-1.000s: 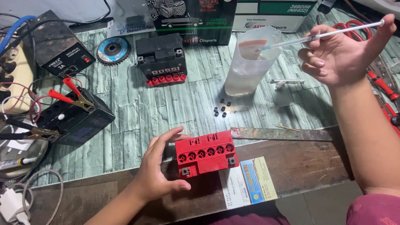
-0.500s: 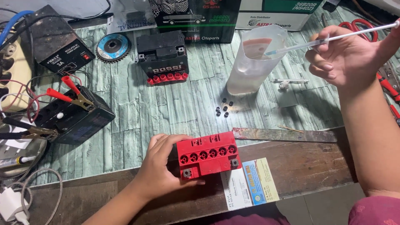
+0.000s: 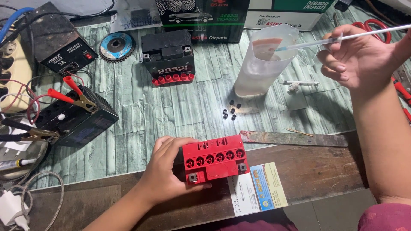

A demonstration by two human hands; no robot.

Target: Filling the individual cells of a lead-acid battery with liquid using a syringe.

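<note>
Left hand (image 3: pixel 165 173) on red battery (image 3: pixel 214 159)

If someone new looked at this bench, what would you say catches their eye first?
The red battery near the front edge, steadied by the left hand, stands out most. At upper right, the right hand dips a syringe into a clear cup. At far left, red clips sit on a black battery.

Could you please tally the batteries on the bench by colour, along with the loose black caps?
Red-topped battery, under the left hand: 1
Black batteries: 2
Loose black caps: 6
Total: 9
</note>
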